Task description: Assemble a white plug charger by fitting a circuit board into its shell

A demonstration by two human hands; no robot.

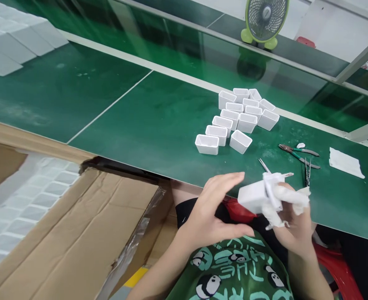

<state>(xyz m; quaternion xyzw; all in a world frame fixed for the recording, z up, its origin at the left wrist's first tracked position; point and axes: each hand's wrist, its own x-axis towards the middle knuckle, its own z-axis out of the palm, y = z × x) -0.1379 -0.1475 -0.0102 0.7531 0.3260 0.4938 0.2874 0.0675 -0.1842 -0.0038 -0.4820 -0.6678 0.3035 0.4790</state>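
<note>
Head view: a green desk (146, 125) is seen, with a cardboard box (61, 233) of white parts at its near left edge. A cluster of white plastic housings (236, 118) is set out mid-desk, pliers (298, 152) beside. A white housing (259, 196) is gripped over the lap by the right hand (291, 221), fingers taped. The left hand (215, 212) is held open just beside it, empty.

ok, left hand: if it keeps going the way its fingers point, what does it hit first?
Most likely the white plastic part gripped in the right hand. The left hand is open, fingers aimed right at it across a small gap. Depth is hard to judge from this one view.
</note>
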